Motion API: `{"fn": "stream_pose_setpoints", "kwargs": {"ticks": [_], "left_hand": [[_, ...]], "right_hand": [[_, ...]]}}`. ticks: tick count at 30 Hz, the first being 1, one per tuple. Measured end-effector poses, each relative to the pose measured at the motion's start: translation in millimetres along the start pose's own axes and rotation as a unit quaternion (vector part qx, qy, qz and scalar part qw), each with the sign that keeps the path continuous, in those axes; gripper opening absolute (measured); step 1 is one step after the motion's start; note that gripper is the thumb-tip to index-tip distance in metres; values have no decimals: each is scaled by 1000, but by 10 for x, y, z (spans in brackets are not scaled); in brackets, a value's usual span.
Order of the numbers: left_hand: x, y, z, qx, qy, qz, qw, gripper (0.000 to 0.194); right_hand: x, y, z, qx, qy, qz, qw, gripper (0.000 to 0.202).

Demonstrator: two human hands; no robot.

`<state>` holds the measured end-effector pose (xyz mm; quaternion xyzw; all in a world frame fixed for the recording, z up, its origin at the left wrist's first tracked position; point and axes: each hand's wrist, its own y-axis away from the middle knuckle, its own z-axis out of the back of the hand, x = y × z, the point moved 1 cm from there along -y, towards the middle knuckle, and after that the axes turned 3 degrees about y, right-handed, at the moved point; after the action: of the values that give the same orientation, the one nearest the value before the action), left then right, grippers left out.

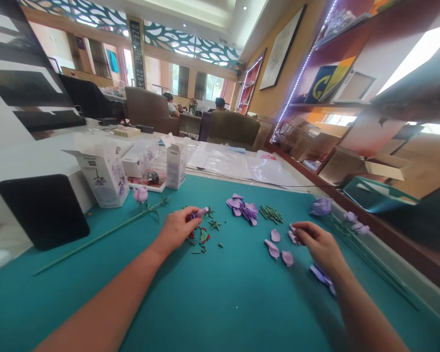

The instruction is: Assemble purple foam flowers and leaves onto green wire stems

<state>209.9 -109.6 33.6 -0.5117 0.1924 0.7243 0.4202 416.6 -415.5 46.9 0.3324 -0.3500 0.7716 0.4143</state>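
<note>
My left hand (176,229) is closed around a small purple flower piece (202,212), its pale tip poking out past the fingers. Over on the right, my right hand (317,242) pinches at a pale purple petal (292,237) near the mat; the fingertips partly cover it. Loose petals (273,249) lie just left of that hand, and darker purple pieces (322,278) lie under its wrist. Beyond, between the hands, are a heap of purple petals (244,209) and a pile of green pieces (271,214). Small green and red parts (205,236) are scattered beside my left hand.
A long-stemmed pink-purple flower (140,195) lies at left, near a black tablet-like panel (44,210). Open white boxes (104,173) stand behind it. Purple flowers (320,207) with long stems lie along the right side of the green mat (205,303). People sit in the background.
</note>
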Motion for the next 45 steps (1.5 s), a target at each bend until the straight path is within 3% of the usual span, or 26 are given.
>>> {"fn": "stream_pose_setpoints", "kwargs": {"ticks": [4, 8, 15, 21, 30, 37, 41, 45], "left_hand": [[-47, 18, -4, -3, -3, 0, 1000, 43], [-88, 33, -8, 3, -6, 15, 1000, 42], [12, -13, -21, -1, 13, 5, 1000, 46], [-38, 0, 2, 4, -1, 13, 1000, 44], [-53, 18, 16, 5, -9, 6, 1000, 43], [-109, 39, 25, 14, 4, 13, 1000, 43], [-84, 25, 0, 26, 29, 8, 999, 42], [-29, 15, -35, 59, 105, 7, 993, 42]], "right_hand": [[-549, -76, 647, -50, 161, -75, 983, 33], [-875, -88, 937, 0, 285, -112, 952, 32], [-1061, -146, 821, 35, 316, -121, 940, 24], [-1151, -220, 709, 50, 347, -130, 927, 14], [-1050, -162, 582, 2, 321, -117, 940, 11], [-860, -183, 515, -98, 229, -81, 965, 12], [-604, -279, 386, -110, 131, -33, 985, 18], [-175, -331, 46, -70, 45, 14, 996, 24]]}}
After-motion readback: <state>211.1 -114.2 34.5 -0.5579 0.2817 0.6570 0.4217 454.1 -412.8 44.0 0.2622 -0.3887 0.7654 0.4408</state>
